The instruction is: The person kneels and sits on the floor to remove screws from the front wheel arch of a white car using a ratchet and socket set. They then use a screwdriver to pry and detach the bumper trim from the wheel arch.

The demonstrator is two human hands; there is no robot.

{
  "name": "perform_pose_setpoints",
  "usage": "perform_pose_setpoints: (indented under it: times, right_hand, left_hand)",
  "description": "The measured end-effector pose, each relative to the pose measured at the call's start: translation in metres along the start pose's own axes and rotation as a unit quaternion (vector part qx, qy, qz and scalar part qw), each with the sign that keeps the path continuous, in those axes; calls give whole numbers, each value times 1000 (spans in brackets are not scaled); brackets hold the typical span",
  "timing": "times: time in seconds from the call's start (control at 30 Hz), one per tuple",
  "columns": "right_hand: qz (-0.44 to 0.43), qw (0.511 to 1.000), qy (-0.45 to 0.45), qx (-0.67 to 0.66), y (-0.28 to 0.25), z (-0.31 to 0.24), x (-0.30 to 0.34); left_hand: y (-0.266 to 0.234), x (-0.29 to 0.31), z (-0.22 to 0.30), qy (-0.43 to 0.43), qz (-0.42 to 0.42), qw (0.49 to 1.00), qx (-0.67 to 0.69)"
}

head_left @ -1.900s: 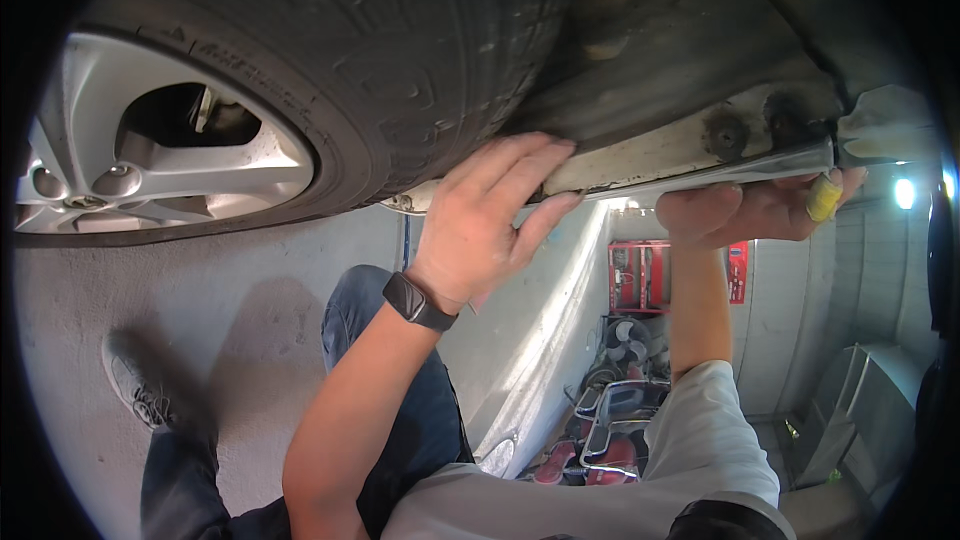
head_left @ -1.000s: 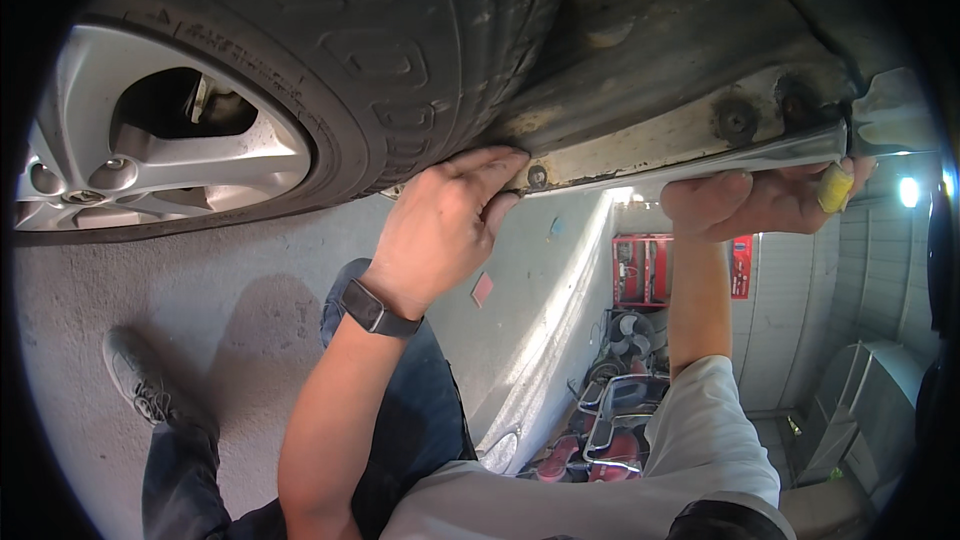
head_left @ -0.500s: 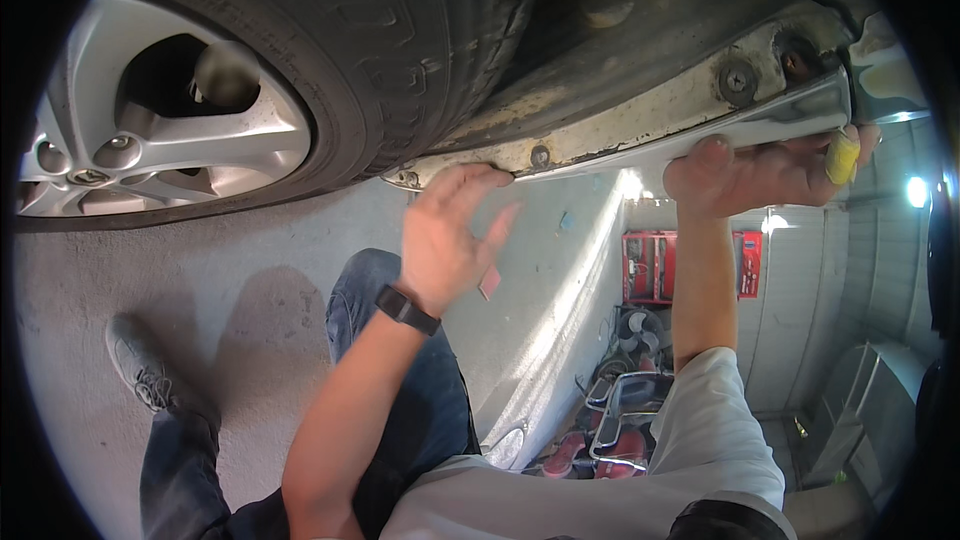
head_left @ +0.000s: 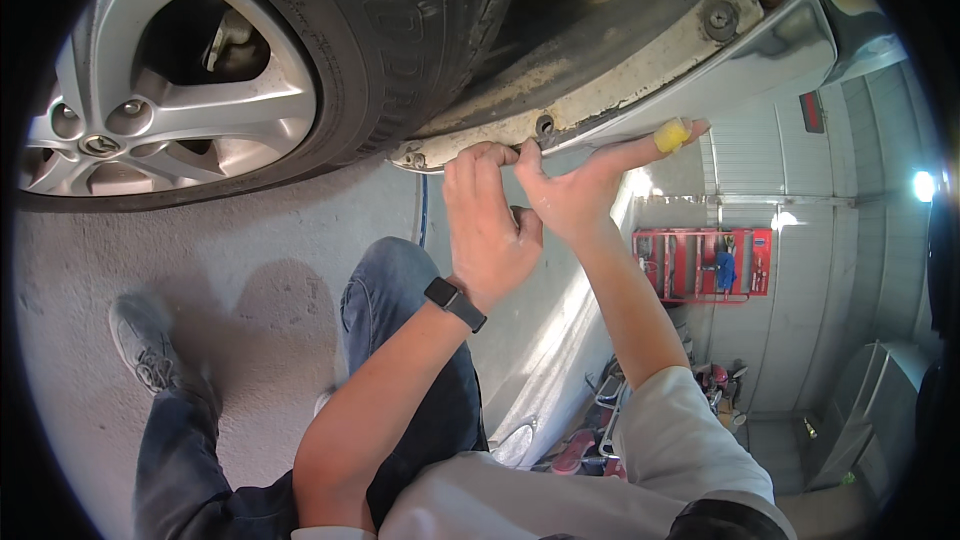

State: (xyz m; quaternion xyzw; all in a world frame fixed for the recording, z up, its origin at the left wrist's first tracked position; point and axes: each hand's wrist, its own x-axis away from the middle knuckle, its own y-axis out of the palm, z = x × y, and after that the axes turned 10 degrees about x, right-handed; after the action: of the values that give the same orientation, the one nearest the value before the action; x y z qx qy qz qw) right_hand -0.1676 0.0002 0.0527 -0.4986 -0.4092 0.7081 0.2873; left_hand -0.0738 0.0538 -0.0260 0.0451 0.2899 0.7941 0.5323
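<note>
A silver bumper panel [head_left: 690, 95] curves along the wheel arch, above both hands. My left hand [head_left: 490, 225], with a dark watch on its wrist, is closed at the panel's lower edge. Its fingertips curl over the pale arch flange [head_left: 470, 143] and its thumb is bent in. Close beside it, my right hand [head_left: 585, 190] touches the same edge with its thumb. One finger with a yellow wrap [head_left: 674, 135] stretches out along the panel; its other fingers are mostly hidden. A dark round hole [head_left: 545, 126] in the flange sits just above the two hands.
At the left stands a tyre [head_left: 400, 50] on a silver alloy wheel [head_left: 190, 105]. A screw [head_left: 720, 18] shows higher on the flange. My knee [head_left: 395, 280] is below the hands. A red tool rack [head_left: 705, 265] hangs on the far wall.
My right hand has moved left and down along the panel edge, next to the left hand. The left hand has shifted slightly right, and its thumb has drawn in.
</note>
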Motion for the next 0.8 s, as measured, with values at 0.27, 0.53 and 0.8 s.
perform_pose_setpoints:
  times: [0.27,0.53,0.8]
  right_hand:
    - [96,982,-142,77,-11,-9,-12]
    - [100,977,-177,68,-13,-15,-14]
    - [103,978,-174,-45,-16,-21,-21]
  left_hand:
    - [-21,-41,10,15,49,989,138]
    - [-35,-80,39,69,-100,984,133]
    - [-41,-100,66,12,-116,974,196]
